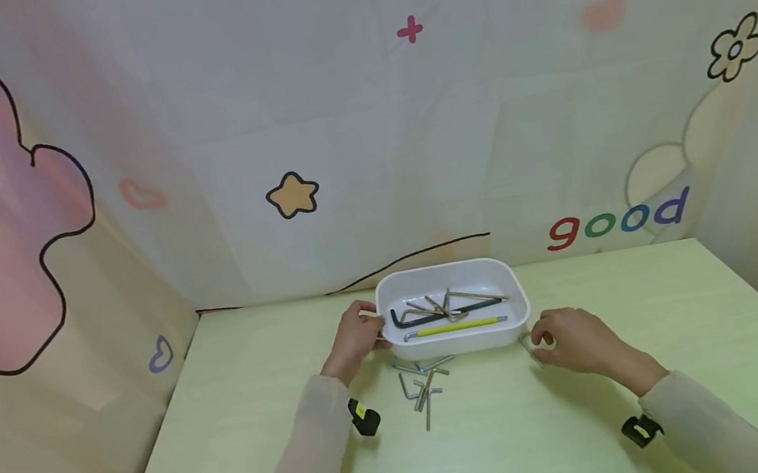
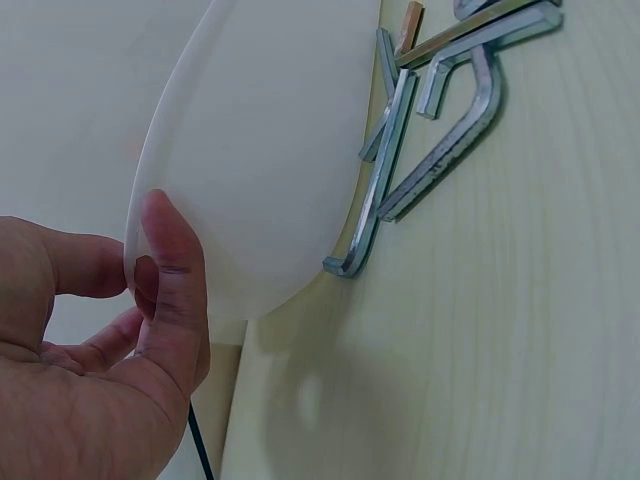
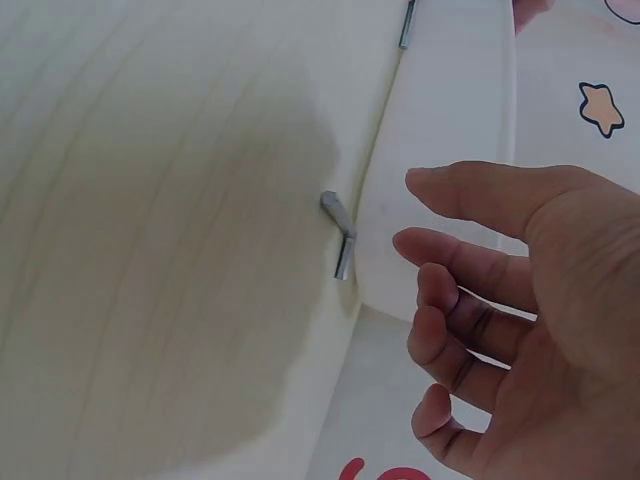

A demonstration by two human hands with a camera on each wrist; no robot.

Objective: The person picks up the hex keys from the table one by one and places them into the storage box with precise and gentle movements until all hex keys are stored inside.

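Note:
A white tray (image 1: 459, 343) stands near the back of the table. Inside it are several metal hex keys, a long black hex key (image 1: 405, 322) and a yellow-sleeved hex key (image 1: 457, 327). My left hand (image 1: 355, 340) pinches the tray's left rim, thumb (image 2: 172, 265) on the outer wall. Several loose hex keys (image 2: 445, 140) lie against and in front of the tray on that side. My right hand (image 1: 576, 341) is by the tray's front right corner, holding nothing. Beside it a single hex key (image 3: 341, 235) lies on the table, apart from the thumb and fingers.
The pale green table (image 1: 508, 450) runs back to a hanging cloth (image 1: 356, 105) printed with a star, hearts and the word good. Black straps are on both wrists.

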